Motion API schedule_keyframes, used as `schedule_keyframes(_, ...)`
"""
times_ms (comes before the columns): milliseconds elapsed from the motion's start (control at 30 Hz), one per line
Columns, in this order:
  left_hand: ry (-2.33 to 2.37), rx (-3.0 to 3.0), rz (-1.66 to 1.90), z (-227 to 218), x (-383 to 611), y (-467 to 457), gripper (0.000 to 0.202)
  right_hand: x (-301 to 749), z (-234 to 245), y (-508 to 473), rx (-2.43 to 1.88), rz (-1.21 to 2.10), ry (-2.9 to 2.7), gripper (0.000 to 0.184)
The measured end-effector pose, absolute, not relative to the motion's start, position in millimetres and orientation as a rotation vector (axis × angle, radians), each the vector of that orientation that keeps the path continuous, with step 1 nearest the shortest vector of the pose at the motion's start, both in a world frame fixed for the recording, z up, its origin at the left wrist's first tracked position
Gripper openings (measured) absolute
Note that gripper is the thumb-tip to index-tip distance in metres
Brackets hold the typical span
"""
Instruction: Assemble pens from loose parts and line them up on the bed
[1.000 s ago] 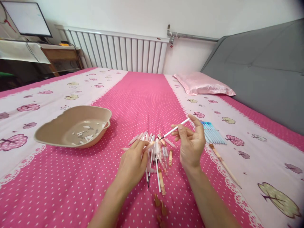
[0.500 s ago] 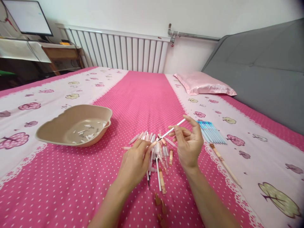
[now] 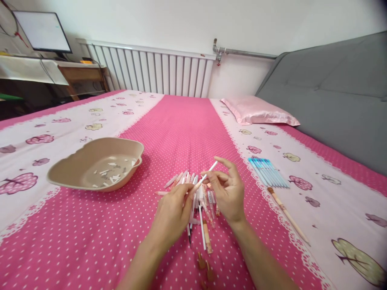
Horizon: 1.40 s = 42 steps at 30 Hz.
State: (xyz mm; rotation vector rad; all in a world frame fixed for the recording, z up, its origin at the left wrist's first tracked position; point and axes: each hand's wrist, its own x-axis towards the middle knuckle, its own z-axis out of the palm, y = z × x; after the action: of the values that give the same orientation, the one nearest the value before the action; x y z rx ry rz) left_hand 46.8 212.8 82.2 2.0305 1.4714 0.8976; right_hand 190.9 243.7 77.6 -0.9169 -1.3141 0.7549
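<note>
Between the fingers of my right hand (image 3: pixel 228 191) is a white pen refill (image 3: pixel 209 172), slanting down to the left. Its lower end meets a peach-coloured pen barrel (image 3: pixel 196 187), which my left hand (image 3: pixel 175 205) pinches; the refill's dark tip no longer shows. Below both hands lies a pile of pen parts (image 3: pixel 208 201), pinkish clear barrels and white refills. Nearer to me lie another white refill (image 3: pixel 202 229), a brown-topped barrel piece (image 3: pixel 207 237) and several small brown pieces (image 3: pixel 208 270).
A beige basin (image 3: pixel 75 169) with small white and grey bits stands left. On the right are a row of blue-capped pens (image 3: pixel 269 173) and one long beige pen (image 3: pixel 288 215). Farther back are a pink pillow (image 3: pixel 260 110), a grey headboard (image 3: pixel 326 84) and a white radiator (image 3: pixel 151 68).
My right hand has moved left and down towards my left hand, sliding the refill into the barrel. Less of the refill shows now. The view has tilted up slightly.
</note>
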Motion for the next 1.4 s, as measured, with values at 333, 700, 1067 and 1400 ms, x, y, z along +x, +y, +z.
schedule_keyframes(333, 1.365, 1.816, 1.135, 82.8, 43.9, 214.5, 0.023, 203.6, 79.3, 251.8, -1.087, 0.781, -1.431, 0.039)
schedule_keyframes(700, 1.510, 1.678, 1.183, 82.9, 36.5, 217.9, 0.024, 203.8, 49.1, 259.1, -1.864, 0.340, -1.960, 0.021)
schedule_keyframes(1067, 1.480, 1.688, 1.169, 79.8, 36.7, 218.7, 0.025, 200.9, 46.2, 261.9, -1.901, 0.356, -1.948, 0.018)
schedule_keyframes(1400, 1.480, 1.699, 1.168, 78.5, 37.4, 218.2, 0.026, 200.1, 46.8, 264.6, -1.625, 0.581, -1.765, 0.023)
